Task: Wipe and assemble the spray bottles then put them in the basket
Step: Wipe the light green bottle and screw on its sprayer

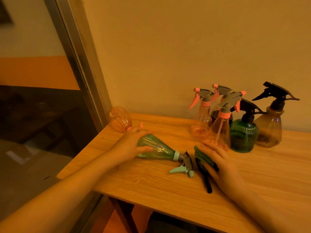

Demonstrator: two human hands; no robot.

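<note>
A light green spray bottle [157,148] lies on its side on the wooden table [151,182], its mint trigger head [184,167] pointing right. My left hand [129,145] grips its wide base, fingers and thumb curled round it. My right hand [218,163] lies on a folded green cloth [202,157] with a black edge, just right of the trigger head, fingers laid over it. An orange bottle [119,118] lies on its side at the table's far left corner, behind my left hand.
Several assembled spray bottles stand at the back right by the wall: pink-headed ones [218,130], a dark green one [244,135] and a brown one [271,128] with black heads. A glass panel and metal frame [80,68] run along the left table edge.
</note>
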